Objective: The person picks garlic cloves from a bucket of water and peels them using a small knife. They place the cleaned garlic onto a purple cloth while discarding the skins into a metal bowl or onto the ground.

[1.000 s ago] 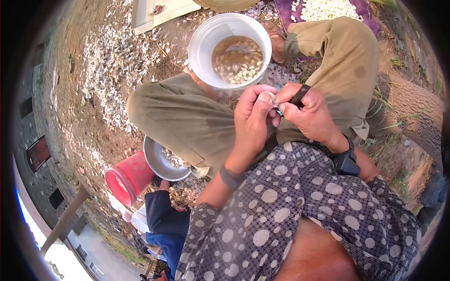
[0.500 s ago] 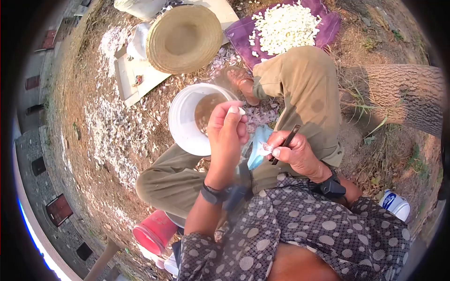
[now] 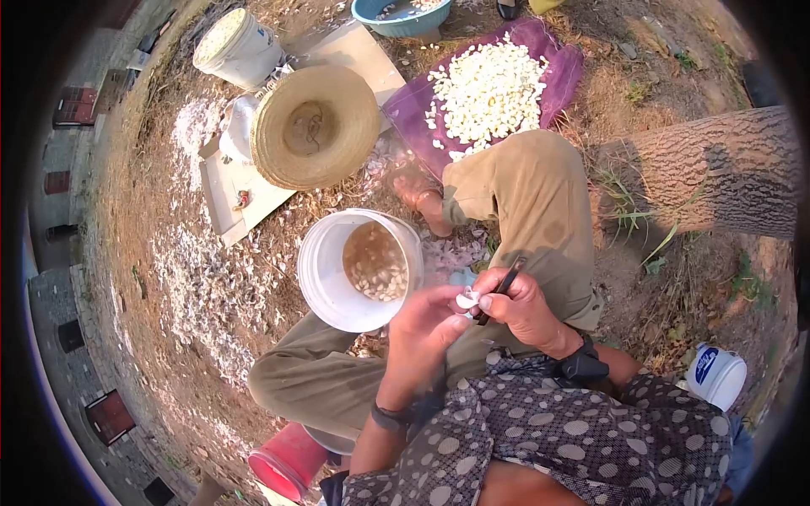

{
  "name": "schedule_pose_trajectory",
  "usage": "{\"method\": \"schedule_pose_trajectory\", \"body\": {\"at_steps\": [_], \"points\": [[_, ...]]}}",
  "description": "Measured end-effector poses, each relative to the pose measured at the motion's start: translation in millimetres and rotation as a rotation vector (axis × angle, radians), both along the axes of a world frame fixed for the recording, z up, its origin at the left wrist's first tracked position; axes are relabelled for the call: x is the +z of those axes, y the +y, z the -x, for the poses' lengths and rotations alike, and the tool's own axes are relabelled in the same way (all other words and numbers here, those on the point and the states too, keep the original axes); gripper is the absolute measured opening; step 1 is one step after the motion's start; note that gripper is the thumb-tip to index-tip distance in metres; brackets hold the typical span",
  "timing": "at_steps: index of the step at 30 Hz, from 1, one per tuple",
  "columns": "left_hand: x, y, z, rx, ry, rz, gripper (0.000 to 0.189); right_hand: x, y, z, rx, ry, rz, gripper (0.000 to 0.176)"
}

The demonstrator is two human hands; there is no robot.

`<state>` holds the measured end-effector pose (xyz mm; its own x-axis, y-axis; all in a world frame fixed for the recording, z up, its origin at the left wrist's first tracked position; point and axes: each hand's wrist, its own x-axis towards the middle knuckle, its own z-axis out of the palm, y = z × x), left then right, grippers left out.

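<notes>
A pale garlic clove [image 3: 465, 301] sits between the fingertips of both hands, which meet above my lap. My left hand [image 3: 429, 327] pinches it from the left, slightly blurred. In my right hand [image 3: 521, 310] a slim dark-handled knife [image 3: 504, 287] is gripped, slanting up past the fingers; its blade cannot be made out. The right thumb and fingertip touch the clove too. Just beyond my left hand stands a white bucket [image 3: 314, 268], with several cloves [image 3: 377, 274] in brownish water at its bottom.
A purple mesh cloth [image 3: 410, 99] bears a heap of peeled cloves [image 3: 489, 88]. A straw hat [image 3: 354, 131] lies on cardboard [image 3: 369, 52]. Around are a full white pail [image 3: 249, 63], a blue basin [image 3: 405, 18], a red bucket [image 3: 287, 455], a tree trunk [image 3: 717, 173] and scattered skins [image 3: 198, 253].
My left hand has come down from beside the bucket to meet my right hand at the clove. The view has shifted, showing more of the far pail and basin. The knife stays in my right hand.
</notes>
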<state>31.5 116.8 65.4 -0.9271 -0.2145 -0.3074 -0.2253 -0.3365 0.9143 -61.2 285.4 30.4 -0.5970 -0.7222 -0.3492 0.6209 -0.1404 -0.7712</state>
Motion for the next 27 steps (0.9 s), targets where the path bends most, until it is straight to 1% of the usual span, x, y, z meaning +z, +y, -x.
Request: {"method": "schedule_pose_trajectory", "body": {"at_steps": [3, 6, 7, 10, 12, 13, 16, 18, 20, 22, 23, 26, 27], "points": [[-0.5, 11.0, -27.9, 0.244, -0.168, 0.009, 0.024, -5.0, -15.2, -14.8, 0.088, 0.136, -0.013, 0.005], [-0.4, 5.7, -37.9, 0.298, 0.04, 0.066, 0.023, 6.8, -27.5, -27.8, 0.162, 0.146, 0.008, 0.004], [0.1, 2.2, -41.0, 0.264, 0.111, 0.059, 0.023, 9.8, -30.6, -31.4, 0.186, 0.178, -0.014, 0.007], [1.7, -0.7, -50.3, 0.269, 0.163, 0.243, 0.014, 11.5, -37.0, -39.3, 0.247, 0.361, -0.024, 0.01], [6.9, -2.3, -62.8, 0.3, 0.103, 0.21, 0.014, 16.7, -43.1, -48.0, 0.212, 0.397, 0.003, 0.01], [8.7, -2.2, -72.2, 0.321, 0.064, 0.193, 0.015, 19.5, -46.0, -53.5, 0.202, 0.406, 0.018, 0.01], [-2.6, -0.3, -86.8, 0.533, 0.25, 0.2, 0.014, 25.7, -48.3, -59.7, 0.231, 0.377, -0.033, 0.012], [3.4, -6.8, -99.4, 0.611, 0.202, 0.16, 0.014, 27.8, -48.5, -62.1, 0.193, 0.288, -0.083, 0.018], [-2.9, -13.5, -111.1, 0.623, 0.254, 0.207, 0.014, 27.0, -55.3, -61.2, 0.088, 0.215, 0.05, 0.026], [-9.6, -9.3, -116.9, 0.68, 0.255, 0.246, 0.017, 31.4, -58.4, -56.0, 0.041, 0.217, 0.097, 0.032], [-12.6, -6.9, -118.3, 0.695, 0.268, 0.258, 0.019, 34.4, -58.2, -52.6, 0.071, 0.191, 0.148, 0.035], [-27.4, -3.8, -126.4, 0.68, 0.267, 0.46, 0.023, 45.8, -64.9, -50.4, 0.173, 0.287, 0.222, 0.039], [-29.4, -2.7, -127.1, 0.697, 0.273, 0.484, 0.023, 48.1, -65.4, -49.6, 0.236, 0.324, 0.233, 0.042]]}}
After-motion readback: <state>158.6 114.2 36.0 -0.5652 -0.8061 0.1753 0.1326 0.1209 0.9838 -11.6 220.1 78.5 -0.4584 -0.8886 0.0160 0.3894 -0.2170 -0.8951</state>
